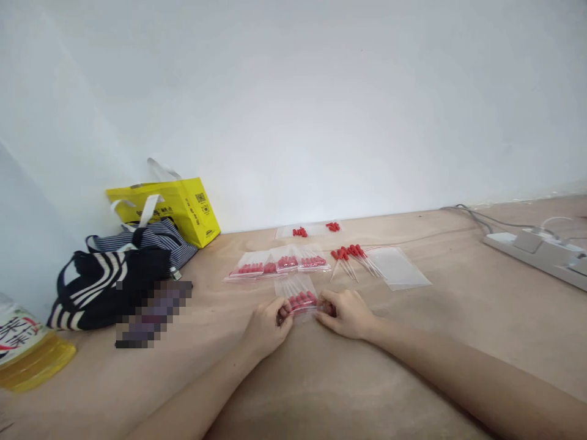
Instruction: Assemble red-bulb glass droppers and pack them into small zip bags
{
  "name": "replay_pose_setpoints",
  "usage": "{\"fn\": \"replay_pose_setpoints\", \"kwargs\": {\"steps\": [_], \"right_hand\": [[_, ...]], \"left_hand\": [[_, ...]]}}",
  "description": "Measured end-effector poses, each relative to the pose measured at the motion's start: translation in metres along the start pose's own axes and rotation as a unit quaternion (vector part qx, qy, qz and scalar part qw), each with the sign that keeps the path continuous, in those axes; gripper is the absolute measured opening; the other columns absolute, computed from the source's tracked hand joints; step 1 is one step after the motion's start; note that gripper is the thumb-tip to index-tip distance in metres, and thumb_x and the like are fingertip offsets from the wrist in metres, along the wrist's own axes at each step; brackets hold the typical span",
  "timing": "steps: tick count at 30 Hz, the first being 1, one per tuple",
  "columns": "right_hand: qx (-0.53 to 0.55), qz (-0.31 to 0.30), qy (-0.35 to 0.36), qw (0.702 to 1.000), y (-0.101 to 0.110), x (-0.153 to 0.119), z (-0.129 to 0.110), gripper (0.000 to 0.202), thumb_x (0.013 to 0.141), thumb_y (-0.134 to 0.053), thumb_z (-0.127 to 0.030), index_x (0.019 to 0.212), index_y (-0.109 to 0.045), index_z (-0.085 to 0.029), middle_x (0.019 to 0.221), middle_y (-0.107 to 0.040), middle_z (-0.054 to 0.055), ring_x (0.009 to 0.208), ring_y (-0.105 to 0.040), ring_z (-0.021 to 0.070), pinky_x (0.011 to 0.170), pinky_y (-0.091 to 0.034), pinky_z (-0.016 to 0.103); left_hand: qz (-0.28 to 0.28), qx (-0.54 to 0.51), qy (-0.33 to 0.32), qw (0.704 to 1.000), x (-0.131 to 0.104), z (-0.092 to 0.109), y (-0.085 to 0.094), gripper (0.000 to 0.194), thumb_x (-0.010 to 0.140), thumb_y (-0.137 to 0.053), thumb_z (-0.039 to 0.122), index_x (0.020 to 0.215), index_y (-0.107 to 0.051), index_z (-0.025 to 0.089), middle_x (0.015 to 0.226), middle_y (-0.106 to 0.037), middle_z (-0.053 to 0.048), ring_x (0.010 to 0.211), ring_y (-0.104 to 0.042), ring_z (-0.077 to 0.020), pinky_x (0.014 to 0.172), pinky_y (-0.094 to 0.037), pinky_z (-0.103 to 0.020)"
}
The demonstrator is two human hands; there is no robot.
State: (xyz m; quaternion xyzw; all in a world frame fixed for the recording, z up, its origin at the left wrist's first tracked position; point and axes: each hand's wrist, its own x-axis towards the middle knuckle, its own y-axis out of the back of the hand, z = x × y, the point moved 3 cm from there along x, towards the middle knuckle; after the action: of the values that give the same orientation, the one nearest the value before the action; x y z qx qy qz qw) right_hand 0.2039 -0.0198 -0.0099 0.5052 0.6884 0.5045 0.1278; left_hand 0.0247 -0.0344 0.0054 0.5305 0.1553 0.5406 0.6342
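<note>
A clear plastic bag [296, 285] with several red-tipped sticks in it lies on the wooden table, its near edge between my two hands. My left hand [269, 325] pinches the near left corner of this bag. At the near right corner, the fingers of my right hand [345, 313] are closed on the same bag. Just beyond are several filled bags [287, 261] with red-tipped sticks, overlapping in a row. Loose red-tipped sticks [343, 256] lie to the right, beside a flat clear bag [402, 267] with no sticks in it.
Farther back, small red pieces [299, 232] lie on clear plastic near the wall. A yellow bag [197, 211], a black striped bag [110, 284] and a bottle of yellow liquid [36, 360] stand on the left. A power strip [541, 256] with cables is at the right.
</note>
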Motion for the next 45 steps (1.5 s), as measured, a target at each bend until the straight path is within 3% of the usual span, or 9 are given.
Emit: {"fn": "replay_pose_setpoints", "kwargs": {"steps": [4,7,12,16,25,32,39,45], "right_hand": [[0.004,-0.021,0.083,0.996,0.005,-0.003,0.004,0.022,0.073,-0.054,-0.034,0.091,-0.055,-0.022,0.068,-0.061,-0.003,0.059,-0.053,0.0102,0.052,-0.03,0.021],[-0.06,0.006,0.16,0.985,0.008,-0.004,0.007,0.022,0.078,-0.05,-0.031,0.097,-0.056,-0.022,0.076,-0.061,0.0,0.064,-0.054,0.0108,0.054,-0.03,0.022],[-0.207,0.064,0.273,0.937,0.004,-0.001,0.009,0.023,0.086,-0.037,-0.023,0.086,-0.06,-0.019,0.072,-0.061,0.003,0.057,-0.05,0.0089,0.053,-0.027,0.025],[-0.258,0.087,0.323,0.906,0.0,0.004,0.01,0.022,0.085,-0.039,-0.017,0.079,-0.059,-0.016,0.068,-0.059,0.003,0.058,-0.048,0.0095,0.051,-0.024,0.026],[-0.292,0.098,0.381,0.872,0.0,0.005,0.008,0.027,0.085,-0.036,-0.011,0.067,-0.055,-0.015,0.063,-0.055,0.001,0.054,-0.043,0.0091,0.051,-0.021,0.027],[-0.282,0.155,0.409,0.854,0.003,0.004,0.006,0.022,0.084,-0.038,-0.013,0.07,-0.055,-0.015,0.062,-0.053,-0.001,0.053,-0.04,0.0084,0.051,-0.02,0.027],[-0.27,0.188,0.394,0.858,0.0,0.006,0.003,0.018,0.082,-0.041,-0.011,0.072,-0.056,-0.014,0.06,-0.054,-0.001,0.052,-0.04,0.0085,0.051,-0.019,0.027],[-0.252,0.211,0.389,0.861,-0.004,0.008,-0.006,0.019,0.081,-0.043,-0.015,0.065,-0.053,-0.015,0.056,-0.051,-0.002,0.048,-0.038,0.0078,0.05,-0.018,0.027]], "left_hand": [[-0.037,0.016,-0.076,0.996,-0.001,0.003,0.012,0.015,0.074,-0.052,0.032,0.08,-0.053,0.019,0.077,-0.058,-0.002,0.071,-0.055,-0.0154,0.064,-0.045,-0.027],[-0.056,0.065,-0.158,0.984,-0.005,-0.003,0.02,0.022,0.074,-0.053,0.036,0.088,-0.055,0.02,0.089,-0.06,-0.005,0.082,-0.056,-0.0178,0.072,-0.046,-0.029],[-0.034,0.184,-0.246,0.951,-0.012,-0.019,0.022,0.021,0.083,-0.042,0.027,0.088,-0.061,0.02,0.09,-0.064,-0.007,0.077,-0.061,-0.0157,0.067,-0.051,-0.026],[-0.017,0.205,-0.28,0.938,-0.012,-0.022,0.017,0.024,0.084,-0.038,0.021,0.089,-0.062,0.021,0.086,-0.066,-0.006,0.076,-0.063,-0.0163,0.063,-0.052,-0.026],[0.029,0.25,-0.342,0.905,-0.013,-0.02,0.016,0.028,0.084,-0.036,0.013,0.082,-0.062,0.019,0.075,-0.067,-0.006,0.065,-0.063,-0.0148,0.055,-0.05,-0.024],[0.162,0.227,-0.413,0.867,-0.016,-0.015,0.02,0.016,0.08,-0.044,0.009,0.079,-0.059,0.016,0.069,-0.065,-0.003,0.06,-0.061,-0.0117,0.053,-0.049,-0.021],[0.153,0.21,-0.4,0.879,-0.008,-0.004,0.022,0.01,0.077,-0.049,0.012,0.078,-0.058,0.016,0.072,-0.066,-0.002,0.065,-0.061,-0.0123,0.061,-0.051,-0.024],[0.155,0.193,-0.396,0.884,0.004,0.01,0.004,0.011,0.077,-0.051,0.011,0.084,-0.058,0.015,0.077,-0.066,-0.003,0.072,-0.06,-0.0136,0.067,-0.05,-0.027]]}}
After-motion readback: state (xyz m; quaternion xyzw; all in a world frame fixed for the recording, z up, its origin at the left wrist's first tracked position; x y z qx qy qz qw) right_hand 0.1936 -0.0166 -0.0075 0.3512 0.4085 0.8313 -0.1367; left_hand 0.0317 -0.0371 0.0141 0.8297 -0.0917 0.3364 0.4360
